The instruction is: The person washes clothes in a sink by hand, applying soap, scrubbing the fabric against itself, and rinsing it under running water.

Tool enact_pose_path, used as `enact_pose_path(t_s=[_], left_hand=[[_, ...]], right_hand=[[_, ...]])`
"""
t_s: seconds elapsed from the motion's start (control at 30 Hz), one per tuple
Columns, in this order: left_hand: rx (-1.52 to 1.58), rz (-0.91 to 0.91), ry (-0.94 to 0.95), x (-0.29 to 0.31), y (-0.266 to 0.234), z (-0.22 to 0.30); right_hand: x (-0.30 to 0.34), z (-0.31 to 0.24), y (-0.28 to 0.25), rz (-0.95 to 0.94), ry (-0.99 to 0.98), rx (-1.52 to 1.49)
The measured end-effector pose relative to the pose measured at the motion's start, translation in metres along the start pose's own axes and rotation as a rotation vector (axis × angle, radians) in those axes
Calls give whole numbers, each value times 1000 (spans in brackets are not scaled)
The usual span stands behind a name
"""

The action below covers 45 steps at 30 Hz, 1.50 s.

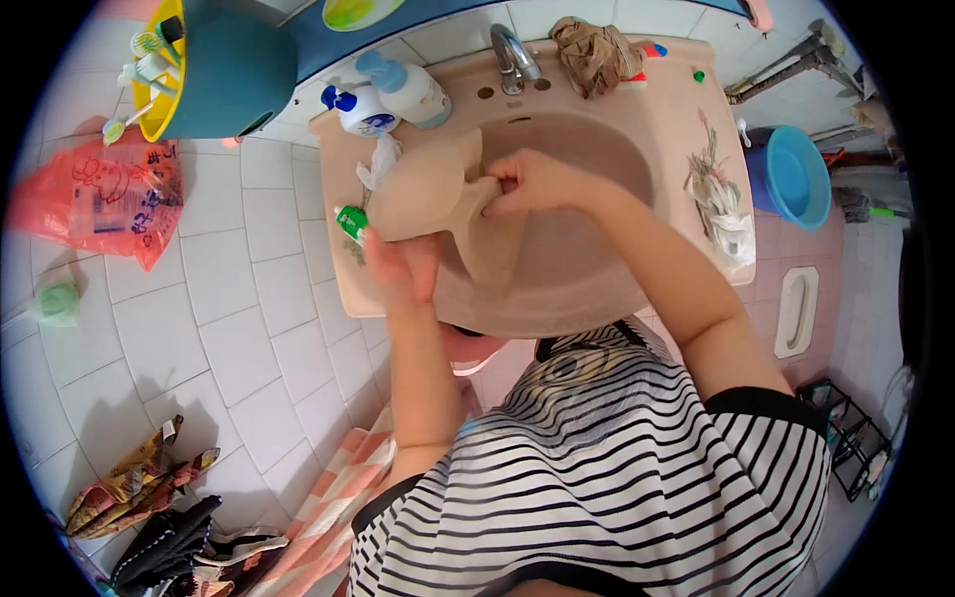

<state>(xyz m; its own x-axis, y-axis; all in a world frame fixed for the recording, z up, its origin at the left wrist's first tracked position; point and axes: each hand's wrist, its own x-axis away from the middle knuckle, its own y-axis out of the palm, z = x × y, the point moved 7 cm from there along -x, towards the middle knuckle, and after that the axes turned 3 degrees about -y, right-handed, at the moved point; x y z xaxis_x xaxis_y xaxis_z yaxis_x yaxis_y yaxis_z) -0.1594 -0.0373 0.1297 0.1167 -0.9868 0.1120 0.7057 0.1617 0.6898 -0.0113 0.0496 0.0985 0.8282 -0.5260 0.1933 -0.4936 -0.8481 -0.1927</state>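
Note:
A limp, smooth beige cloth [423, 189] is stretched between my two hands over the left side of the pink sink basin [587, 259]. My right hand [537, 182] pinches a gathered part of it between thumb and fingers. From below, my left hand [406, 267] holds its near left part, with most of the fingers hidden behind the fabric. A loose flap hangs down into the basin. Just beside my left hand, a green and white tube [351, 223] lies on the sink's rim.
Two pump bottles, one blue-and-white [360, 109] and one pale [413, 92], stand behind the cloth. The chrome faucet [513, 62] rises at the back, beside crumpled brown cloth [595, 58]. White plastic [724, 219] lies on the right rim. A blue basin [796, 177] sits further right.

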Motion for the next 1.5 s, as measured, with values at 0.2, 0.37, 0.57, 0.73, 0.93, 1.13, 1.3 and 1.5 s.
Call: enact_pose_path(t_s=[0.2,0.37,0.57,0.73,0.93,1.13,1.3,1.5], left_hand=[[-171,84,-260,4,30,-58],[381,97,-347,-7,33,-81],[618,-8,-259,-13,37,-80],[577,71,-376,-1,37,-94],[495,-209,-199,-2,11,-85],[635,-98,-264,-3,26,-91],[636,-42,-452,5,51,-97],[1460,-592,-442,12,3,-90]], right_hand=[[-11,-38,-16,45,-80,286],[12,-50,-21,604,-177,284],[23,-81,24,574,-516,904],[-2,-19,-3,734,-362,332],[26,-46,37,599,-638,440],[10,-45,53,380,-668,615],[-6,-9,-5,590,-364,245],[36,-54,80,336,-816,497]])
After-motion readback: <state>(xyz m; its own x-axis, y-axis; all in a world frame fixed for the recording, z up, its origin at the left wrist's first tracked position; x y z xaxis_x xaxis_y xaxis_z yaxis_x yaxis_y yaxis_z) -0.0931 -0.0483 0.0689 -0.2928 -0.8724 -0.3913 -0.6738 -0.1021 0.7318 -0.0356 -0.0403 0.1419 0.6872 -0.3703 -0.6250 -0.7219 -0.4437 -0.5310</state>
